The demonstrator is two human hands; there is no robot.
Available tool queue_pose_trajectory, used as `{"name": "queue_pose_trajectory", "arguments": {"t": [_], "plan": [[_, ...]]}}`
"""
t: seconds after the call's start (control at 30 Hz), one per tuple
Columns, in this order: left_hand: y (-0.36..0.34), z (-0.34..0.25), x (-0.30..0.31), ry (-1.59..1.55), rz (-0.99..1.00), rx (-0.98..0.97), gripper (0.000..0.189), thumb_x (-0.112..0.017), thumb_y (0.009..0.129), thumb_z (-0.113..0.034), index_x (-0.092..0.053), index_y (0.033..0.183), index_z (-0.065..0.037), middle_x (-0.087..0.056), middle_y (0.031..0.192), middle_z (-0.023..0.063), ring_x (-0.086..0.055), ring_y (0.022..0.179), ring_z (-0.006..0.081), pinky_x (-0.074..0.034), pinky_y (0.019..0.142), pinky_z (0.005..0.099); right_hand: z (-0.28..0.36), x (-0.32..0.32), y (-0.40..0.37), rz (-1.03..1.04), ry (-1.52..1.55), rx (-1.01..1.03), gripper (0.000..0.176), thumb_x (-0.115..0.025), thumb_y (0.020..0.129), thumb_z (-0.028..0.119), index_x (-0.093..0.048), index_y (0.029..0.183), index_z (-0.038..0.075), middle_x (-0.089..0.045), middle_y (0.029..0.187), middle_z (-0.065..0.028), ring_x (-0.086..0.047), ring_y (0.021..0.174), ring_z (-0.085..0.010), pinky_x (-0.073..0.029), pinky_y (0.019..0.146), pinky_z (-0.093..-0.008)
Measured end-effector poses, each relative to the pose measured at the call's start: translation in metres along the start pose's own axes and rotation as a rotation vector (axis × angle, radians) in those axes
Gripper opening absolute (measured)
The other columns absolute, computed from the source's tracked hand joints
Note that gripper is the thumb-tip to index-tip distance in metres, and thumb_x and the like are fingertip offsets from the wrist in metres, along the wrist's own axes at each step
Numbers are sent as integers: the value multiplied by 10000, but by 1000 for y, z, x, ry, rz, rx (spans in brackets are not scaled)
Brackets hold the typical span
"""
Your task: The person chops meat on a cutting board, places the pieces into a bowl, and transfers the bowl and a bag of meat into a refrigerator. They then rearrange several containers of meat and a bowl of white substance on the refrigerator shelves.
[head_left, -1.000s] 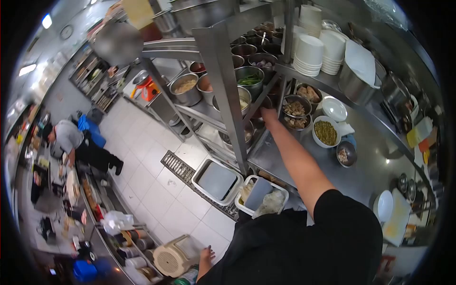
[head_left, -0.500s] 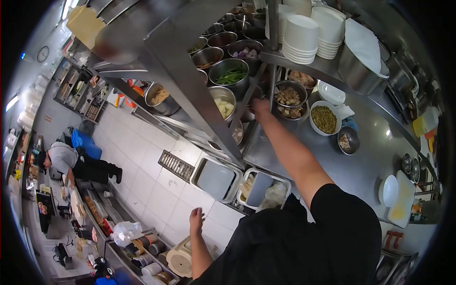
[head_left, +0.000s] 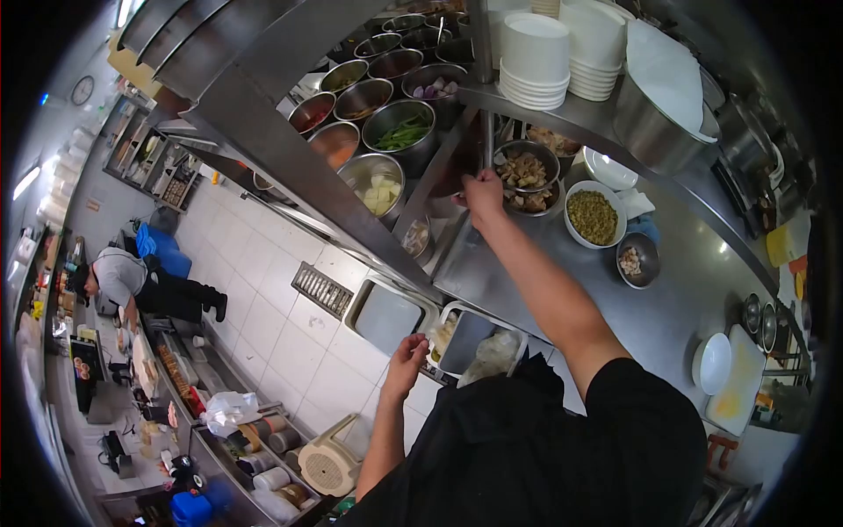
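Observation:
My right hand (head_left: pixel 482 195) reaches forward over the steel counter, its fingers closed at the edge of a dark, shiny metal surface (head_left: pixel 458 162) beside the shelf post. I cannot make out what that piece is. Just right of this hand, a steel bowl of brown chopped pieces (head_left: pixel 525 167) sits over another bowl of similar pieces (head_left: pixel 531 202). My left hand (head_left: pixel 406 362) hangs in the air near the white bins, with loosely bent fingers and nothing visible in them. Close by is a bin with a grey divider and a plastic bag (head_left: pixel 492 356).
Steel pots of cut vegetables, including green pieces (head_left: pixel 399 130), stand behind a slanting metal frame (head_left: pixel 325 193). A white bowl of chopped greens (head_left: pixel 593 215) and a small steel bowl (head_left: pixel 638 261) are on the counter. Stacked white tubs (head_left: pixel 536 61) line the shelf. A co-worker (head_left: pixel 132 281) bends at the far left.
My right hand has drawn back slightly from behind the frame and shows more fully. My left hand has risen and moved right, toward the bins. The view has shifted a little.

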State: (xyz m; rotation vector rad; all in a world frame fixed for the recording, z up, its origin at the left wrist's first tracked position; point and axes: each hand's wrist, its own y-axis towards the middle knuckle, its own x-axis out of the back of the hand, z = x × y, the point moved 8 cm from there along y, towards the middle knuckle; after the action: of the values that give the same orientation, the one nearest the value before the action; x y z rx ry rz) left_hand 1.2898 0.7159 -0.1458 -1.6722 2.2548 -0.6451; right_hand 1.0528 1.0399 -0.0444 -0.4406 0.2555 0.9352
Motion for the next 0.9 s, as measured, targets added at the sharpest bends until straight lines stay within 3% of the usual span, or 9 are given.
{"name": "queue_pose_trajectory", "arguments": {"t": [0.07,0.3,0.43,0.47,0.57,0.63,0.73,0.83,0.9], "plan": [[4,-23,-8,-2,54,-32,480,-610,1018,-350,-510,1388,-61,-608,1308,95,-626,1113,209,-519,915,355,8,8,-15,27,-78,12,225,-641,889,35,-429,839,92,-503,741,-44,-528,571,-143,-582,511,-355],[17,-88,-47,-163,119,-147,597,-582,1029,-375,-367,1490,-60,-485,1464,147,-600,1179,255,-511,962,388,33,64,-66,118,-231,78,226,-623,870,21,-414,817,90,-483,741,-33,-539,590,-139,-557,479,-322],[30,-107,-67,-252,45,-171,482,-588,1026,-390,-450,1334,-46,-514,1322,128,-606,1109,242,-555,884,393,46,96,-102,154,-346,121,213,-627,864,27,-432,801,88,-457,715,3,-512,621,-94,-521,503,-291],[32,-113,-71,-300,12,-184,400,-615,1015,-376,-477,1209,-55,-538,1179,95,-615,1029,211,-572,824,369,49,104,-110,165,-441,187,210,-624,865,27,-435,796,85,-452,712,11,-496,628,-82,-498,511,-281],[43,-114,-77,-373,-56,-127,367,-638,1006,-356,-488,1162,-59,-560,1098,65,-621,942,170,-575,768,334,58,127,-133,222,-674,331,211,-623,875,31,-439,784,79,-437,704,31,-450,647,-54,-436,533,-261],[46,-113,-82,-467,-73,-133,235,-653,977,-206,-526,1115,-64,-589,952,28,-600,815,115,-560,699,293,58,135,-146,279,-754,359,226,-631,890,43,-438,779,77,-428,700,40,-425,657,-43,-405,549,-257],[36,-105,-75,-409,-99,-133,187,-608,864,22,-574,1029,-60,-608,878,20,-575,741,106,-522,664,273,48,139,-172,324,-685,44,258,-672,943,137,-471,793,73,-472,711,34,-442,648,-55,-428,560,-265],[19,-80,-52,-540,-177,-135,195,-592,832,61,-575,994,-48,-628,882,33,-577,711,127,-512,674,273,31,130,-179,493,-569,-279,303,-686,979,275,-529,826,66,-534,738,21,-488,656,-71,-464,587,-263],[4,-56,-26,-488,-202,-134,202,-589,820,76,-571,980,-44,-640,842,45,-591,692,147,-523,704,280,15,125,-154,527,-630,-249,374,-644,992,415,-590,920,52,-606,830,-16,-575,756,-109,-525,684,-289]]}}
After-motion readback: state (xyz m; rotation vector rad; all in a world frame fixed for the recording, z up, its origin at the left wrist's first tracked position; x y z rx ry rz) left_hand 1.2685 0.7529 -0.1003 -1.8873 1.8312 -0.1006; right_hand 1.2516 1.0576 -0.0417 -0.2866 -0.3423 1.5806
